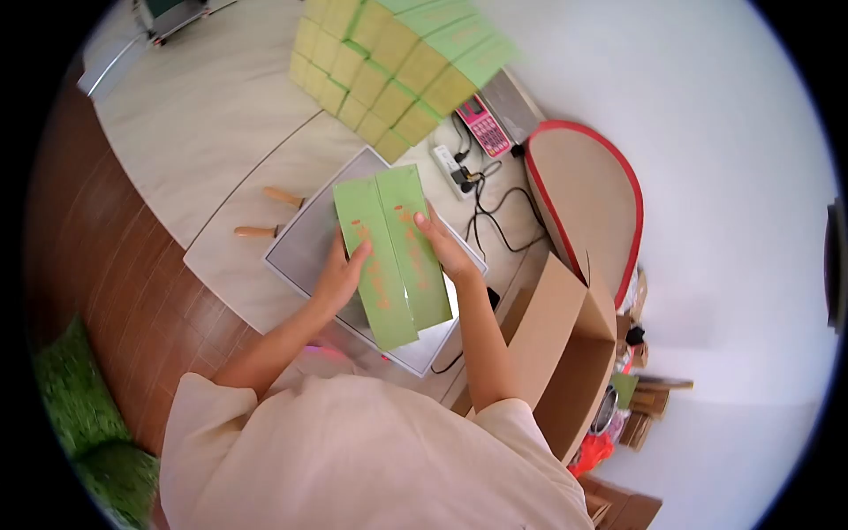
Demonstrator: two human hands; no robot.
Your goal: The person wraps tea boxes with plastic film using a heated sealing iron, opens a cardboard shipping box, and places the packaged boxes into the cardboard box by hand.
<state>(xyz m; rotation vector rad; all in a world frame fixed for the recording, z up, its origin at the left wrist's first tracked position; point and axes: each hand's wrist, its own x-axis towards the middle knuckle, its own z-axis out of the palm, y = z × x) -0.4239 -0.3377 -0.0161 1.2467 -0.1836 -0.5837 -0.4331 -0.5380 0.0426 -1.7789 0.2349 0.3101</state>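
Note:
Two long light-green boxes with orange lettering, a left box (382, 291) and a right box (413, 238), lie side by side between my hands. My left hand (340, 276) grips the left box's outer side, thumb on top. My right hand (446, 247) presses on the right box's outer side, its thumb on the upper face. Beneath the boxes is a grey flat-topped panel with a white frame (296, 256); whether the boxes touch it I cannot tell. Two wooden handles (256, 232) stick out at the panel's left.
Stacked green boxes (380, 75) stand at the back of the table. Beside them are a pink keypad device (484, 126), a power strip (450, 172) and black cables. An open cardboard box (552, 353) and a red-rimmed beige panel (587, 190) are on my right.

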